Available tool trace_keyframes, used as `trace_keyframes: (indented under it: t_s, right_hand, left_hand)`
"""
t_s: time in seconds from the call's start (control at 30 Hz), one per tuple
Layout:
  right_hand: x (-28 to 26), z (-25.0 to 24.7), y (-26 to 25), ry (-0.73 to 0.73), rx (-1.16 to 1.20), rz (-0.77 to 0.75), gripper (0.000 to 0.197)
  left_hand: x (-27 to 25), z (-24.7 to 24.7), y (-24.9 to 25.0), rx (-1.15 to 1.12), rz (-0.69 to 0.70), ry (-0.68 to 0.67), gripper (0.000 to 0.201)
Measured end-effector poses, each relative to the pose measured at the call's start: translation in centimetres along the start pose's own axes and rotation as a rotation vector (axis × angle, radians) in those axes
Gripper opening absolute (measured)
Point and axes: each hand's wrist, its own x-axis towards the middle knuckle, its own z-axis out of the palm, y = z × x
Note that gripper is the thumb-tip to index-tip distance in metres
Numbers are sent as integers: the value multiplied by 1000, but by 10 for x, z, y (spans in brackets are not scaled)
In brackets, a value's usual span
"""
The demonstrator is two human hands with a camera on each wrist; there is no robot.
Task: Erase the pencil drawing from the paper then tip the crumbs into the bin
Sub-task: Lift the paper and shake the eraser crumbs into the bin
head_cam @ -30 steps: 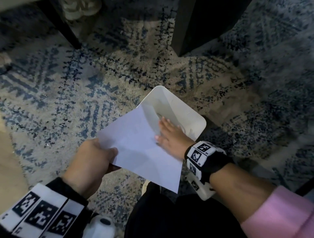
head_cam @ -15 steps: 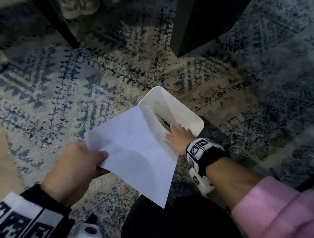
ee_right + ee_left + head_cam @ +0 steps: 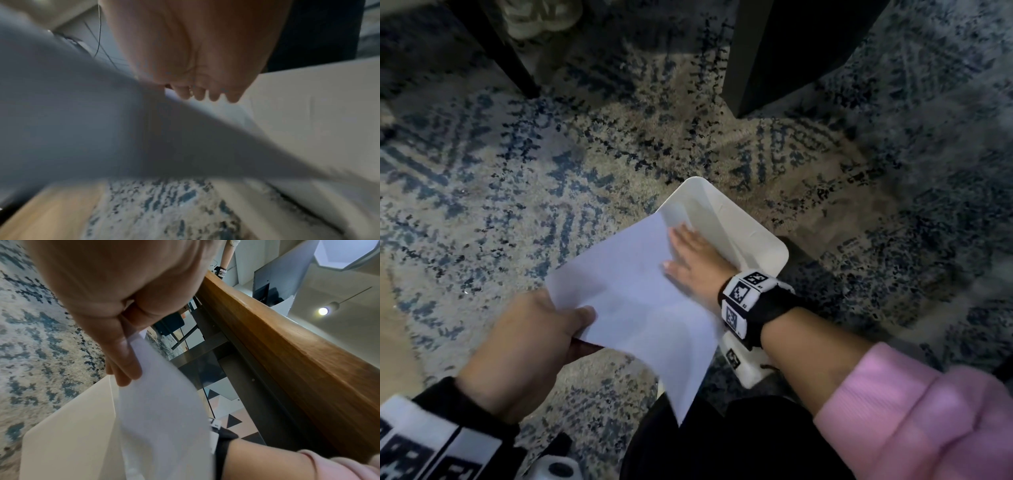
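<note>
A white sheet of paper (image 3: 640, 301) slopes over the open white bin (image 3: 750, 236) on the rug. My left hand (image 3: 541, 329) pinches the sheet's near left corner, thumb on top; the left wrist view shows the fingers (image 3: 123, 363) on the paper (image 3: 164, 418) beside the bin's wall (image 3: 68, 431). My right hand (image 3: 691, 260) lies flat with straight fingers on the paper's far right edge, above the bin's mouth. The right wrist view is blurred: the fingers (image 3: 205, 94) reach past the paper (image 3: 82, 129). No crumbs or pencil marks are visible.
A patterned blue and beige rug (image 3: 551, 171) covers the floor. A dark table leg (image 3: 774, 51) stands behind the bin, a thinner leg (image 3: 496, 48) at the far left. My dark-clothed leg (image 3: 722, 442) is just below the paper. A wooden table edge (image 3: 287, 345) runs overhead.
My right hand slid back from the bin's near rim onto the paper's right edge. The left hand moved right and up a little with the sheet.
</note>
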Motion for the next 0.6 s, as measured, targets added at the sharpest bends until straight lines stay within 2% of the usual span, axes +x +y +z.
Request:
trace_keyframes:
  t_s: [0.07,0.13,0.2,0.23,0.3,0.4,0.43,0.5,0.53,0.6]
  right_hand:
    - [0,11,5,-108,191,-5,61]
    - [4,8,22,-209,37,204,55]
    - [8,-1,39,-147,-180,407,52]
    - [5,-7,42,-99,-252,456,52]
    - [-3,-17,37,-13,-292,389,54]
    - [-30,-17,9,29,-31,161,60]
    - [-43,-12,-5,-4,73,56,62]
    - [-67,4,-25,-175,152,-130,62]
    - [-73,13,-25,-257,155,-171,60]
    - [-77,19,-9,-348,103,-89,57]
  left_hand:
    - [-2,-2,2,36,12,-11,18]
    - [-2,-8,4,52,21,26,16]
    - [1,-13,5,52,11,65,14]
    - [2,-14,5,43,5,64,15]
    - [2,-12,6,19,-5,44,17]
    - [3,-5,4,70,-2,22,15]
    - [5,-3,4,103,4,32,15]
    - [9,0,3,109,-1,51,21]
    - [10,1,3,93,-6,55,23]
    - [10,1,5,91,1,58,22]
